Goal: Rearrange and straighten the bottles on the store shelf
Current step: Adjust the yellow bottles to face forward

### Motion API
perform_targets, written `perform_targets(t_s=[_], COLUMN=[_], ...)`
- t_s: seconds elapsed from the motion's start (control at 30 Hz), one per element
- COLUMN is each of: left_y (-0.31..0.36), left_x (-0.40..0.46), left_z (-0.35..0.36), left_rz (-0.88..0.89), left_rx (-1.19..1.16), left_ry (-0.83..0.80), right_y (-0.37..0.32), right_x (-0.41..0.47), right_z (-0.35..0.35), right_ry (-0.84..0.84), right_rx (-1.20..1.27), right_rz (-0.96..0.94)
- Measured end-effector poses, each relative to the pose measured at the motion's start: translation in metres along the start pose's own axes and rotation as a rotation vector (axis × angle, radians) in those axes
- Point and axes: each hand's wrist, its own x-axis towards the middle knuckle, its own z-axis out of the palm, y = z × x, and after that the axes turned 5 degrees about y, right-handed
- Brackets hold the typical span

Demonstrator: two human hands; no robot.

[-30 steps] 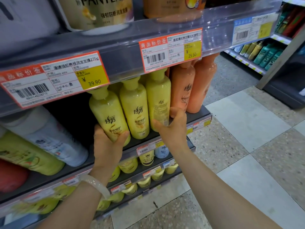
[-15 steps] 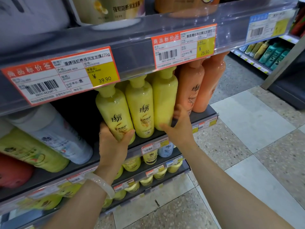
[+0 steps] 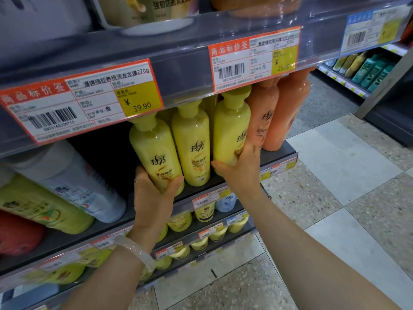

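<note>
while left hand (image 3: 154,195) fingers clamp leftmost yellow bottle (image 3: 154,153), right hand (image 3: 240,168) fingers clamp third yellow bottle (image 3: 231,128)

The yellow bottles (image 3: 192,144) along the shelf's front edge are showing glossy, smooth plastic, catching soft highlights; the orange bottles (image 3: 290,108) at the shelf's right end are looking equally shiny; the dark shelf (image 3: 277,154) is appearing matt, seemingly painted metal; a clear glossy plastic strip (image 3: 190,70) is covering the paper price tags (image 3: 82,101) on the upper shelf's front edge; the bracelet (image 3: 136,249) is gleaming, pale and translucent; the floor (image 3: 335,175) is showing speckled, smooth stone-like tiles.
</note>
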Motion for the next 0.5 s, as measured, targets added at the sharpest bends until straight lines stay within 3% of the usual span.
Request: perform_targets(t_s=[0.13,0.37,0.5], left_y=[-0.005,-0.004,-0.013], left_x=[0.002,0.000,-0.018], left_z=[-0.001,0.002,0.003], left_rz=[-0.004,-0.008,-0.113], left_rx=[-0.027,-0.030,-0.066], left_ry=[-0.005,0.013,0.091], right_y=[-0.004,0.000,0.021], right_x=[-0.001,0.003,-0.016], right_z=[0.004,-0.003,-0.025], right_ry=[0.061,-0.047,-0.011], right_rx=[-0.040,-0.044,0.047], right_rz=[-0.010,0.005,0.035])
